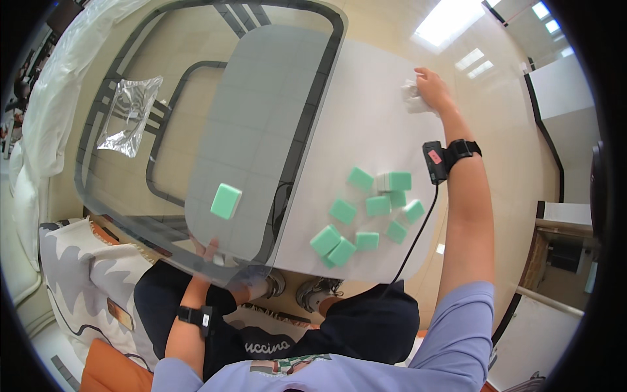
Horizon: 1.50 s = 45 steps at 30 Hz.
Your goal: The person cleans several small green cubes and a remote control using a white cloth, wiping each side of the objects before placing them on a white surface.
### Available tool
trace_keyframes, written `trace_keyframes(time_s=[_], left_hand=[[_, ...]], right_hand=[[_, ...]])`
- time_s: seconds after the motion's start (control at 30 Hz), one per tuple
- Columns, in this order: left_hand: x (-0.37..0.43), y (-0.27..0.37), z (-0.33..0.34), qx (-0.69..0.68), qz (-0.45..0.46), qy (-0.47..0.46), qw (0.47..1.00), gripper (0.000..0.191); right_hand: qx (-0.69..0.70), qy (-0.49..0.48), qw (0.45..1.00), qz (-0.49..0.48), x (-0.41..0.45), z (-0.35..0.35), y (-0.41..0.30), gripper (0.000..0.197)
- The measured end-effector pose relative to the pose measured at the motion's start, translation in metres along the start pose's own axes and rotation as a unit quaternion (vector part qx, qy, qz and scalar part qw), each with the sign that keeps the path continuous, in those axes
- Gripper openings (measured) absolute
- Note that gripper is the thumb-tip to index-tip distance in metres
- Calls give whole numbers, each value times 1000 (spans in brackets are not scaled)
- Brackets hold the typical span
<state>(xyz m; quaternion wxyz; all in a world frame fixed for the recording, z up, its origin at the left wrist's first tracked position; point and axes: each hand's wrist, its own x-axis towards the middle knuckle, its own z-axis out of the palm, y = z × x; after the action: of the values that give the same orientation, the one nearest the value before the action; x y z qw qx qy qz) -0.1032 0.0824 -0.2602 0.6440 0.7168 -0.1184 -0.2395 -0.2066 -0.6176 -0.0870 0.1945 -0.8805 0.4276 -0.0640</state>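
My right hand is closed on a crumpled white tissue or cloth at the far right edge of the white tabletop. Several green-topped, white-sided blocks lie scattered on the near part of that top, a few overlapping or touching. One more such block lies by itself on the dark-edged glass tabletop to the left. My left hand is seen through the glass, below its near edge, beside a small whitish thing; whether the fingers hold it is unclear.
A crinkled clear plastic wrapper lies on the left part of the glass. A black cable runs from the device on my right wrist past the white top's right edge. A sofa with a patterned cover and a phone is at lower left.
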Motion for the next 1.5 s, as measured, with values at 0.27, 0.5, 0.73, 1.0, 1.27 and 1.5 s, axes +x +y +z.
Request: trace_keyframes(time_s=[0.27, 0.5, 0.73, 1.0, 1.27, 1.5], left_hand=[[-12, 82, 32, -32, -163, -15, 986, 91], [-18, 82, 18, 49, -259, -32, 964, 90], [-15, 76, 12, 74, -310, -20, 948, 91], [-7, 75, 13, 123, -246, -79, 958, 91], [-11, 75, 41, 27, -203, -77, 976, 87], [-7, 71, 60, 42, -150, -51, 986, 59]], right_hand=[[1, 7, 1000, -27, 95, 50, -3, 51], [-30, -62, 997, 17, 119, 65, 7, 53], [-66, -51, 996, -15, 128, 60, 32, 50], [-27, -44, 994, -93, 126, 66, 56, 50], [-16, -85, 993, -79, 119, 67, 82, 49], [-51, -108, 988, -96, 134, 64, 121, 49]])
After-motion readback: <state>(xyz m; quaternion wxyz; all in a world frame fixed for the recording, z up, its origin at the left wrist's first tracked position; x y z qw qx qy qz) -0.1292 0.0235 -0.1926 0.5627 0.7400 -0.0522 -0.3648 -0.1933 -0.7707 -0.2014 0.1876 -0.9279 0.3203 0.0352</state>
